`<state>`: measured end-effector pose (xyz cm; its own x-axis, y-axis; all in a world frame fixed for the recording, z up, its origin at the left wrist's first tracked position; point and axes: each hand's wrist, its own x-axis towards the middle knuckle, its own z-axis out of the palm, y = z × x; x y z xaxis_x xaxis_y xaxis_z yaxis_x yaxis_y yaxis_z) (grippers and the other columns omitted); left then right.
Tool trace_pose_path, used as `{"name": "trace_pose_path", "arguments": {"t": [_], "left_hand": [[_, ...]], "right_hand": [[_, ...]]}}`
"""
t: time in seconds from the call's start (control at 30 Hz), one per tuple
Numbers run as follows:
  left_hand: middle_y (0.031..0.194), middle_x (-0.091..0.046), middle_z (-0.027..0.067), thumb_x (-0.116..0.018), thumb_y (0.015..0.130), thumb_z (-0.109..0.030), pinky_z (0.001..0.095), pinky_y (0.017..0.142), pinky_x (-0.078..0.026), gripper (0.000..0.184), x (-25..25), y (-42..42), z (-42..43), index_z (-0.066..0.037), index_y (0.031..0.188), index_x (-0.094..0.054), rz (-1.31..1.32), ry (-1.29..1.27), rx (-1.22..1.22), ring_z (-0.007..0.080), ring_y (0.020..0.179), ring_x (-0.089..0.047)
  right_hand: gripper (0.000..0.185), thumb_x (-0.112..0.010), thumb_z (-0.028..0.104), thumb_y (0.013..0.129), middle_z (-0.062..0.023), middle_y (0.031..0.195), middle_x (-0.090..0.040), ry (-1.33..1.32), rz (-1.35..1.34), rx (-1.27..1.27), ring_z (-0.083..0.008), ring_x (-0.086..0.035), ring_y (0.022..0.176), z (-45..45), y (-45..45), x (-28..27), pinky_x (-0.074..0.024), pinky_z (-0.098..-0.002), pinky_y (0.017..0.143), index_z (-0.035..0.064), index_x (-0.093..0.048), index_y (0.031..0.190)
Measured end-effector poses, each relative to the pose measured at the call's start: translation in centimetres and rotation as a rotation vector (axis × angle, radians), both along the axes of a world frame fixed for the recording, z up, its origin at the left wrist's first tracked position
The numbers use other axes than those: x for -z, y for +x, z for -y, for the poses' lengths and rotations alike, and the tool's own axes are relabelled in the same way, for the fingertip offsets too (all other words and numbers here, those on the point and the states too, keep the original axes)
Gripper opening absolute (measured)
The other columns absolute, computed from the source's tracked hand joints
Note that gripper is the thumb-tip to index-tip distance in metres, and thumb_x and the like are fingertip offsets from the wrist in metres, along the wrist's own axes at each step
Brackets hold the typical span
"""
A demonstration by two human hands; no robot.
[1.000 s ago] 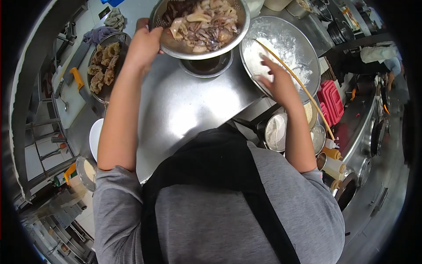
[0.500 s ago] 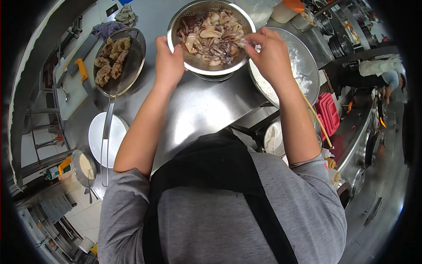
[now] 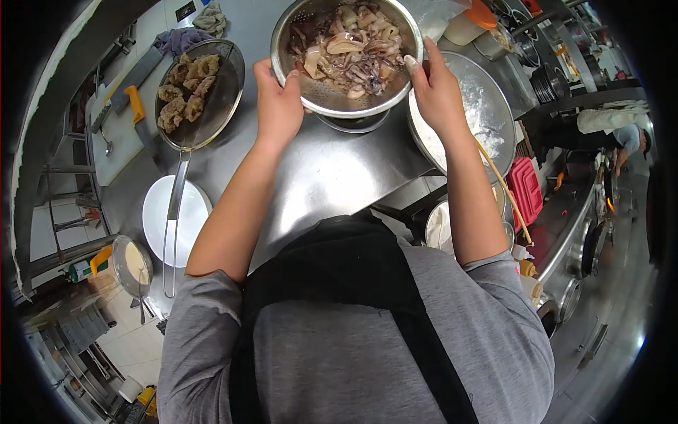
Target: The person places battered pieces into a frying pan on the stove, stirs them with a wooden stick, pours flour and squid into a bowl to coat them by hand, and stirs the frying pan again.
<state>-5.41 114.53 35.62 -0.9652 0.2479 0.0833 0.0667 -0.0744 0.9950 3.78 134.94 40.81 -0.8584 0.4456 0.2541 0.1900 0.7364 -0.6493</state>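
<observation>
Between my hands is a metal colander (image 3: 321,104) filled with pieces of raw squid (image 3: 357,49). My left hand (image 3: 277,102) grips its left rim, thumb on top. On the right rim, my right hand (image 3: 438,95) is closed too, with whitish residue on the thumb. Under the colander, another round metal vessel (image 3: 355,124) shows in part on the steel counter (image 3: 318,169). Close beside my right hand lies a wide metal bowl of white flour (image 3: 480,106), partly hidden by my forearm.
At left, a long-handled strainer (image 3: 229,92) holds several fried pieces (image 3: 185,88). Near it are a white plate (image 3: 159,219), a cutting board (image 3: 113,159) and a yellow-handled knife (image 3: 134,104). A red plastic container (image 3: 524,191) is at right. Another person (image 3: 625,138) stands farther off, right.
My right hand has moved from the squid at the colander's inner edge to grip its right rim. The colander has shifted slightly up in view.
</observation>
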Motion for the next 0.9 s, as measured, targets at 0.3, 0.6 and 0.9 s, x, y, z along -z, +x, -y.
{"name": "trace_pose_path", "arguments": {"t": [0.3,0.6,0.9], "left_hand": [[0.087,-0.054,0.0129,-0.046,0.091,-0.008,0.0243,0.045,-0.049,0.023,1.1,-0.2,-1.3,-0.004,0.107,-0.03,0.041,0.075,0.086,0.0126,0.06,-0.058],[0.09,-0.058,0.0104,-0.045,0.094,-0.012,0.0219,0.048,-0.05,0.021,0.9,-0.1,-1.8,-0.007,0.108,-0.031,0.116,0.016,0.135,0.0103,0.062,-0.06],[0.089,-0.057,0.0104,-0.045,0.094,-0.011,0.0212,0.047,-0.05,0.019,0.5,0.4,-2.0,-0.006,0.107,-0.031,0.134,0.021,0.119,0.0101,0.061,-0.059]], "right_hand": [[0.043,-0.052,0.017,0.088,-0.0219,0.084,-0.062,0.052,-0.077,0.004,-0.0372,-0.062,0.077,-0.5,0.3,-0.4,-0.048,-0.0413,0.068,0.0028,-0.04,0.127],[0.039,-0.053,0.017,0.088,-0.0191,0.08,-0.062,-0.026,-0.118,-0.023,-0.0347,-0.062,0.074,-2.0,0.1,1.1,-0.0471,-0.0404,0.066,0.0055,-0.043,0.124],[0.042,-0.054,0.019,0.088,-0.0186,0.081,-0.062,0.015,-0.045,-0.002,-0.0332,-0.062,0.075,-2.6,0.2,1.0,-0.0475,-0.0386,0.068,0.0028,-0.042,0.125]]}}
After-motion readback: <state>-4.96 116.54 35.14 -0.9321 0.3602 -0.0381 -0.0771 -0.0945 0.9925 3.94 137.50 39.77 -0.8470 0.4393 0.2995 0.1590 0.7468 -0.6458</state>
